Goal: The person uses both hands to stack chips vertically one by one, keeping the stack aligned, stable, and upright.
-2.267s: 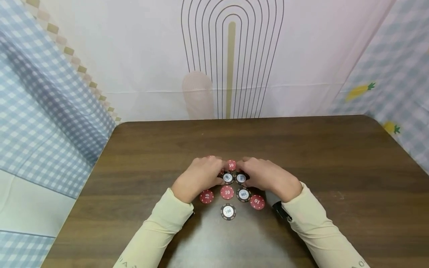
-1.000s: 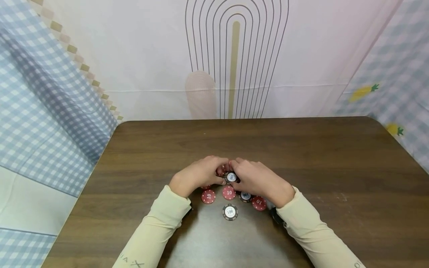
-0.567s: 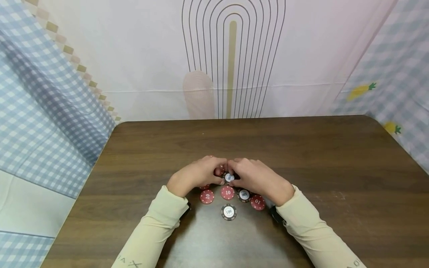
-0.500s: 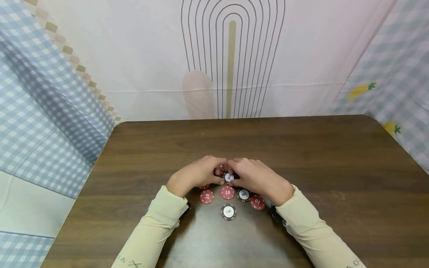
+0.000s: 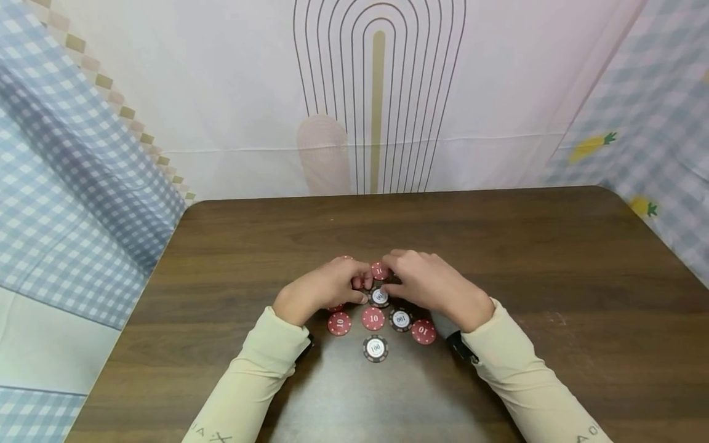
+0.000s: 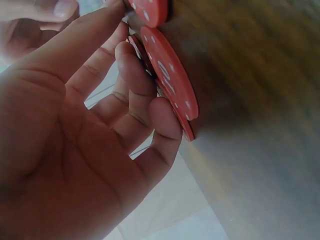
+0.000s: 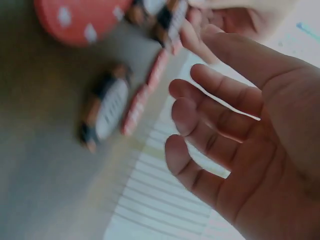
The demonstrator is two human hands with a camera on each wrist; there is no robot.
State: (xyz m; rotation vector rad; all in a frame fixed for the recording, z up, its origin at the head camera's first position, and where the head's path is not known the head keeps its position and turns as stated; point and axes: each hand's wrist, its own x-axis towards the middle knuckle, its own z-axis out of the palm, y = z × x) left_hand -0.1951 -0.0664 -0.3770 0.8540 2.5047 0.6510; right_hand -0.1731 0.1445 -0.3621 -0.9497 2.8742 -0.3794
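Note:
In the head view poker chips lie face up on the brown table. A black-and-white "100" chip (image 5: 380, 297) sits between the hands, with a red "10" chip (image 5: 379, 271) just behind it. My left hand (image 5: 327, 286) lies left of that black chip, fingers curved, partly covering red chips. In the left wrist view its fingertips rest close against a red chip (image 6: 170, 75). My right hand (image 5: 432, 283) hovers on the other side, thumb tip at the black chip's edge. In the right wrist view its fingers are loosely bent and hold nothing, beside another black chip (image 7: 111, 107).
Nearer the body lie a red chip (image 5: 340, 323), a second red chip (image 5: 373, 319), a black chip (image 5: 401, 319), a third red chip (image 5: 423, 331) and a black chip (image 5: 376, 348). The wooden table (image 5: 249, 234) ends at a white patterned cloth (image 5: 238, 92).
The fingertips of both hands were close together over the middle black chip. My right hand has drawn back to the right, uncovering that chip and the red one behind. The left has barely moved.

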